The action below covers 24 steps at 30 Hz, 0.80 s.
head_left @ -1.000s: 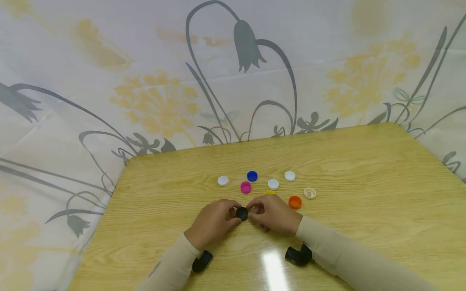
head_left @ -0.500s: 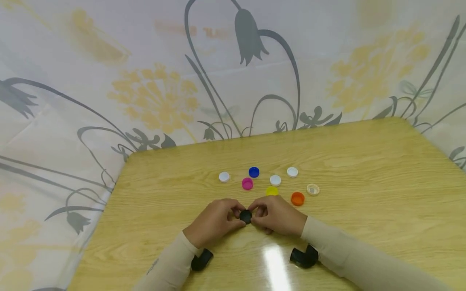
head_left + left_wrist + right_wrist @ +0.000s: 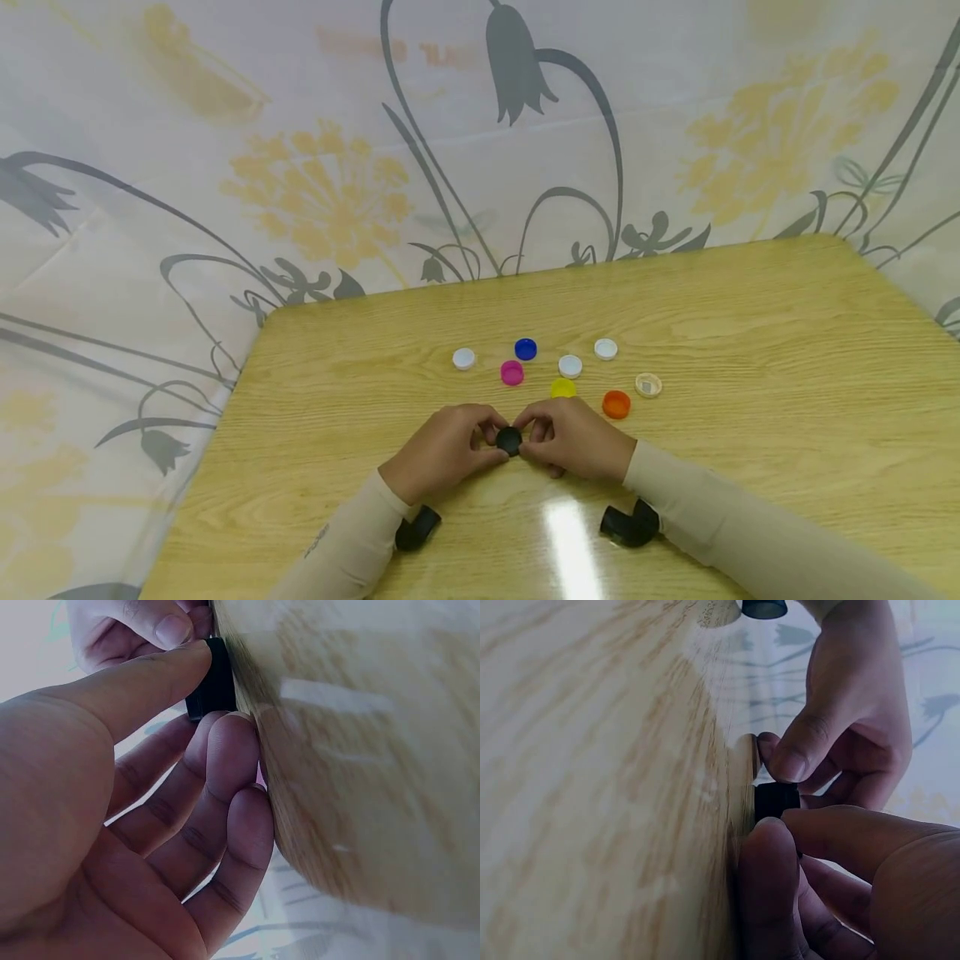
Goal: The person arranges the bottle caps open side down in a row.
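A small round black cap (image 3: 509, 442) sits at the tabletop between both hands, its dark inner side facing up in the head view. My left hand (image 3: 446, 450) pinches its left side with thumb and index finger. On the opposite side, the thumb and index finger of my right hand (image 3: 581, 437) grip the rim. The left wrist view shows the black cap (image 3: 216, 682) edge-on under the left thumb, low against the wood. Seen from the right wrist, the cap (image 3: 775, 801) lies between the two hands' fingertips, close to the surface.
Beyond the hands lie loose caps: blue (image 3: 526, 349), pink (image 3: 512, 372), yellow (image 3: 563, 388), orange (image 3: 617, 404), a cream one (image 3: 648, 385) and several white ones (image 3: 570, 367). Black curved pieces (image 3: 632, 525) sit by both wrists. A patterned cloth (image 3: 315, 192) borders the wooden table (image 3: 750, 350).
The hands, still holding the black cap, have drawn slightly towards the person, uncovering more of the yellow cap. The head view has tilted a little, shifting everything in it.
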Motion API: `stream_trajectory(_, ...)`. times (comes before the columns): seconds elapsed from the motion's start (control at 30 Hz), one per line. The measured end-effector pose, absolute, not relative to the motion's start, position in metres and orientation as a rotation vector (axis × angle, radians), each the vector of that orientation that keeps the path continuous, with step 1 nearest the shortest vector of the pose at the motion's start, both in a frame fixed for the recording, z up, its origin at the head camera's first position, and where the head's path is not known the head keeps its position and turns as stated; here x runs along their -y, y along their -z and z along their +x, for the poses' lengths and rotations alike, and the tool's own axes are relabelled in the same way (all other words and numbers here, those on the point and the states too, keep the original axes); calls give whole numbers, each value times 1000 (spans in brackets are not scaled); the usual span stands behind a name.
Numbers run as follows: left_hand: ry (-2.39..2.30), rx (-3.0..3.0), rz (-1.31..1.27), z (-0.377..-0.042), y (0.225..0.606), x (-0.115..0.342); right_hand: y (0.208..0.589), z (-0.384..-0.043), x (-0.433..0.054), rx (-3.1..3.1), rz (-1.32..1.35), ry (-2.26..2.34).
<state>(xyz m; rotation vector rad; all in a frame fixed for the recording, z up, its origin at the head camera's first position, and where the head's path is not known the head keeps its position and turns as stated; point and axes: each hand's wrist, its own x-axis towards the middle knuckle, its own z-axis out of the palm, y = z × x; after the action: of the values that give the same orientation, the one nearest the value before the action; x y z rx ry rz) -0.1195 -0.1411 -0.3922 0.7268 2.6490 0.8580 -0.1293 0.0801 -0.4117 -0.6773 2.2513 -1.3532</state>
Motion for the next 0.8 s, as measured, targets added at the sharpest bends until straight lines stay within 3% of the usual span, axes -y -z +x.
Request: stream_trajectory(0.8,-910,-2667,702,-117,375,141,403,-131,-83,-2300,-768,1408)
